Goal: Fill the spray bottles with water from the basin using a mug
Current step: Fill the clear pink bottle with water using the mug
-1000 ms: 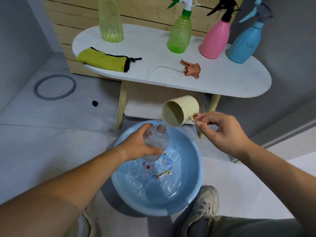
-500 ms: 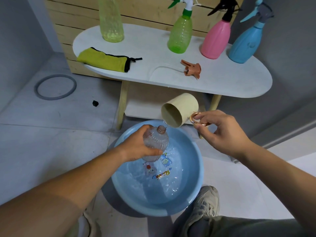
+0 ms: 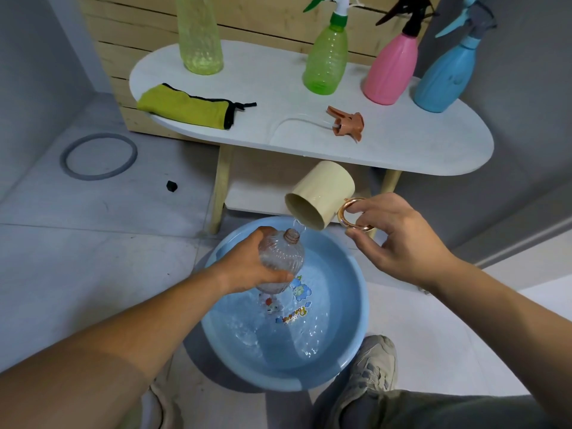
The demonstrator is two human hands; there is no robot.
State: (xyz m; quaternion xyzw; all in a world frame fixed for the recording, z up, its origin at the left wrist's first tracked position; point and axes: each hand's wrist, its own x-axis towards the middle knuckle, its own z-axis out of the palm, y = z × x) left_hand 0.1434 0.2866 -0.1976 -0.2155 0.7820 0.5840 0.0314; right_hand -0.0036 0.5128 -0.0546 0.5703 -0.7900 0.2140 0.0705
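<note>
My left hand grips a clear ribbed bottle with an open brown neck, held over the blue basin of water. My right hand pinches the gold ring handle of a cream mug, tipped steeply with its mouth down-left just above the bottle's neck. A thin trickle of water falls from the mug's rim onto the neck. The bottle's brown spray head lies on the white table.
On the table stand a yellow-green bottle, a green spray bottle, a pink one and a blue one; a yellow cloth lies at its left. A grey ring lies on the floor. My shoes flank the basin.
The mug has tipped further, its base rising, and the stream has thinned to a trickle. The water in the basin has calmed. My left hand and the bottle stay in place.
</note>
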